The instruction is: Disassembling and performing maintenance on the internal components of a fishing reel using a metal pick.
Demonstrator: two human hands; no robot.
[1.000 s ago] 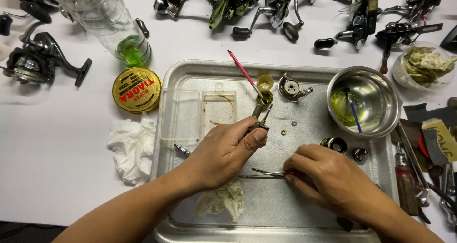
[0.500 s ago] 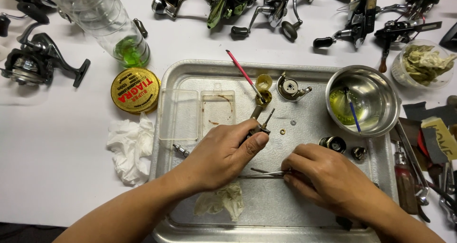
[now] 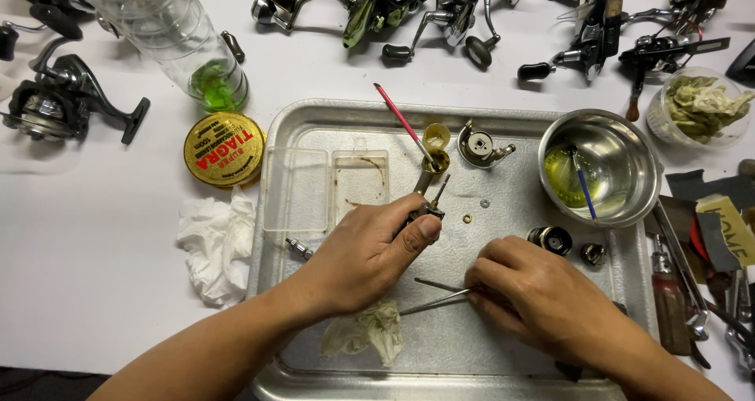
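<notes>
**Hands at work over the metal tray**

The left hand [image 3: 370, 252], at the centre of the frame, is clamped around a small dark metal reel part [image 3: 429, 204]. Only the part's upper end and a thin shaft protrude above the thumb; the rest is hidden inside the grip.

The right hand [image 3: 543, 299], right of centre and apart from the left, is closed over the rear of a pair of slim steel tweezers [image 3: 440, 297]. The tweezer tips point left, toward a crumpled greasy tissue [image 3: 366, 330]. The tool's back end is covered by the fingers.

Both hands work over a rectangular silver metal tray [image 3: 314, 114], whose lower edge is cut off by the frame. On the tray lie a clear plastic hinged box [image 3: 326, 189], a pink-handled brush [image 3: 401, 122] standing in a small yellow grease pot [image 3: 435, 137], a tiny brass washer [image 3: 467, 218] and a round steel bowl [image 3: 602, 165] holding greenish liquid.

Along the top edge, several fishing reels [image 3: 55, 94] are partly cropped. Tools at the right edge are too crowded to distinguish.
</notes>
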